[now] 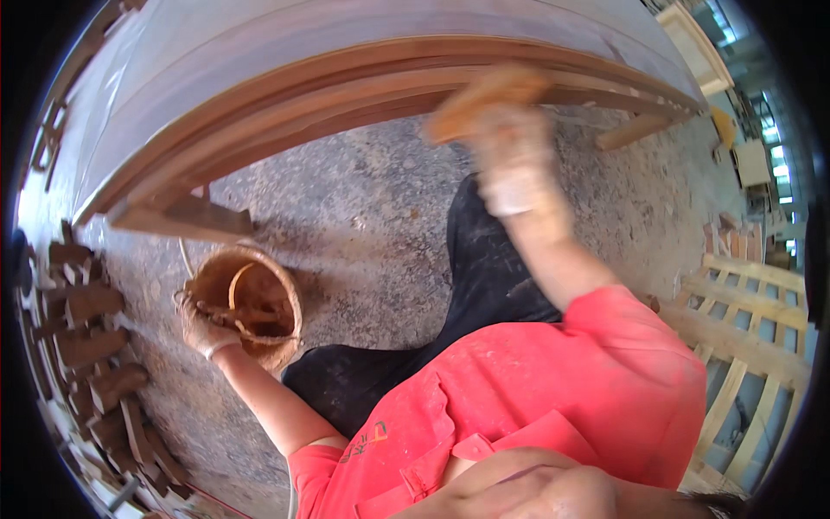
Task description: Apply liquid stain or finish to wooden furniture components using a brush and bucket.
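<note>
My right hand, in a pale glove and smeared by motion, grips an orange-brown sponge-like pad. The pad lies over the front rail of a large wooden piece; blur hides its exact kind. Down at the left, my left hand, also gloved and stained brown, is closed on the rim of a round bucket. The bucket is caked with brown residue, and its handle lies across the opening. Reddish-brown contents show inside, not clear enough to name.
A broad greyish panel surface spans the top, with short wooden legs below. Stacked wood pieces line the left side. At right stands a slatted wooden pallet. The speckled floor lies between my legs and the rail.
</note>
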`<state>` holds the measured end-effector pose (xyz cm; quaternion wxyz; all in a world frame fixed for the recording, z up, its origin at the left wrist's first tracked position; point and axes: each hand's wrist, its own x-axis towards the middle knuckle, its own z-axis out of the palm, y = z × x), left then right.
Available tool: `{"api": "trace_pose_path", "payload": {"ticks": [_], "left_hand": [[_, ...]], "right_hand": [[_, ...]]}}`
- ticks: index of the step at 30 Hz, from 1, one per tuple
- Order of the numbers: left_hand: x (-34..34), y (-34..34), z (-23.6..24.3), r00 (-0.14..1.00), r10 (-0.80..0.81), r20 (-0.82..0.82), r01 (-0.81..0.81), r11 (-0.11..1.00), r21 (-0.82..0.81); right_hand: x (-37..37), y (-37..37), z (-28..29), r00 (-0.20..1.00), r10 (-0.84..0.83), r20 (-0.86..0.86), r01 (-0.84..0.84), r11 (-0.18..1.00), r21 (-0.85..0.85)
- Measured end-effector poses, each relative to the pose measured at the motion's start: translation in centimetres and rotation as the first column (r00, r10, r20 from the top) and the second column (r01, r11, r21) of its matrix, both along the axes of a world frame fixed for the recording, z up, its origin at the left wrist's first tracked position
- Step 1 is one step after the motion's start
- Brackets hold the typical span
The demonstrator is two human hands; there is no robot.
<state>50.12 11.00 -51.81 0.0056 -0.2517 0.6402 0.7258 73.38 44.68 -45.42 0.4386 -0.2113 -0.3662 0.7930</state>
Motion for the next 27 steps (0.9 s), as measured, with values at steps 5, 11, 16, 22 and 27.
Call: {"api": "trace_pose_path", "payload": {"ticks": [5, 11, 16, 22, 27], "left_hand": [[-2.4, -0.7, -3.5, 1.000, -0.010, -0.017, 0.007, 0.980, -0.198], [-3.6, 2.5, -6.0, 0.995, -0.098, 0.003, 0.093, 0.931, -0.352], [-5.7, 12.0, -8.3, 0.974, -0.212, 0.077, 0.222, 0.843, -0.490], [-5.2, 17.3, -10.3, 0.966, -0.188, 0.177, 0.258, 0.698, -0.668], [-4.6, 16.4, -7.8, 0.971, -0.058, 0.230, 0.224, 0.547, -0.807]], "right_hand": [[-4.1, -1.5, -3.9, 0.995, -0.049, 0.084, -0.044, 0.549, 0.835], [9.3, 16.2, -3.2, 0.875, -0.308, -0.372, 0.363, 0.928, 0.084], [19.4, 33.7, -0.4, 0.307, -0.951, -0.033, 0.802, 0.240, 0.547], [38.4, 55.7, 0.6, 0.272, -0.962, 0.021, 0.921, 0.266, 0.286], [42.7, 56.3, 2.6, 0.611, -0.781, 0.127, 0.659, 0.591, 0.465]]}}
